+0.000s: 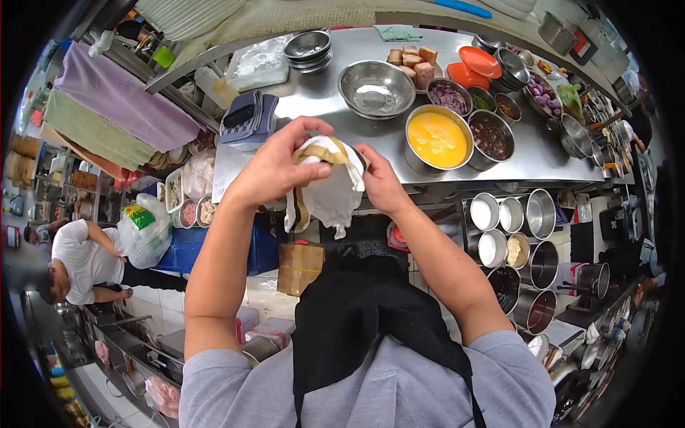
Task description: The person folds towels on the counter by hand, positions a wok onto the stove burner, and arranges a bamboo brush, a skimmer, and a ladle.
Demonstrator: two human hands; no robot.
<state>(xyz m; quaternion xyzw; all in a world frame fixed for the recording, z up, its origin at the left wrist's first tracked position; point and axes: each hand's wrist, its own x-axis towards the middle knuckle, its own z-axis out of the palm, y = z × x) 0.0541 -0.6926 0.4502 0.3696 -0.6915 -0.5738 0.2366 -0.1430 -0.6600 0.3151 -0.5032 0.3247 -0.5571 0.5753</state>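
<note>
A white cloth with tan and dark stripes (pixel 325 187) hangs between my hands, in front of the steel counter's near edge. My left hand (pixel 285 160) has its fingers curled round the cloth's upper left side. On the cloth's right edge, my right hand (pixel 378 178) pinches the dark-striped border. Beyond the hands stand a steel colander (pixel 377 87) and a pot of yellow liquid (pixel 439 139). A folded blue-grey cloth (pixel 250 118) lies on the counter to the left of my left hand.
Bowls of chopped onion (pixel 448 96) and dark sauce (pixel 491 135) stand at the right of the steel counter (pixel 307 100). Meat chunks (pixel 414 64) lie behind. Pots (pixel 492 247) fill a rack at lower right. Another person (pixel 85 257) is at far left.
</note>
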